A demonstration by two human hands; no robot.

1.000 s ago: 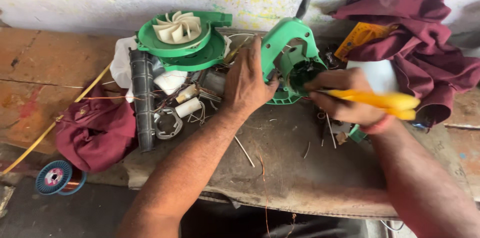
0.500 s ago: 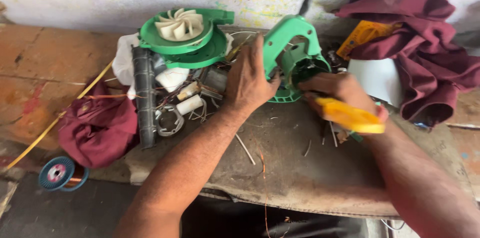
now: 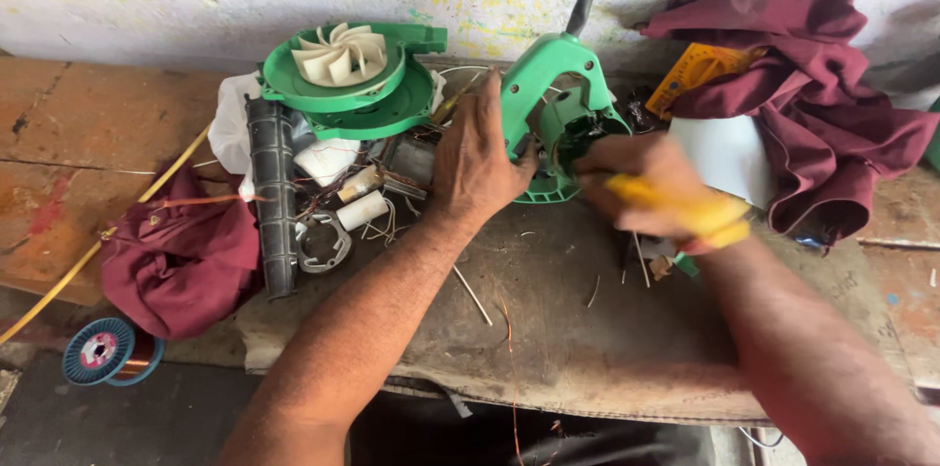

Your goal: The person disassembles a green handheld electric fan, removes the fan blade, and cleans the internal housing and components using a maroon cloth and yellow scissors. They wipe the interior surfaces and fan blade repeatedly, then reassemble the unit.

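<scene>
My left hand (image 3: 480, 158) presses on the side of a green plastic blower housing (image 3: 558, 84) that lies on a worn grey work pad (image 3: 587, 339). My right hand (image 3: 651, 187), blurred by motion, grips a yellow-handled tool (image 3: 695, 211) whose tip points into the housing's open side. Left of the housing lie a green fan casing with a cream impeller (image 3: 338, 55), a black ribbed tube (image 3: 274, 192), a metal clamp ring (image 3: 321, 241) and small white cylinders among loose wires (image 3: 364, 207).
Maroon cloth is heaped at the right (image 3: 813, 104) with a yellow protractor (image 3: 700, 69) and a white sheet (image 3: 729, 153). Another maroon cloth (image 3: 181, 260) and a copper wire spool (image 3: 103, 350) sit at the left. A paint-spattered wall runs behind.
My right hand has swung the yellow-handled tool from pointing right to angled down toward the housing opening. My left hand stays on the housing. The view has shifted slightly.
</scene>
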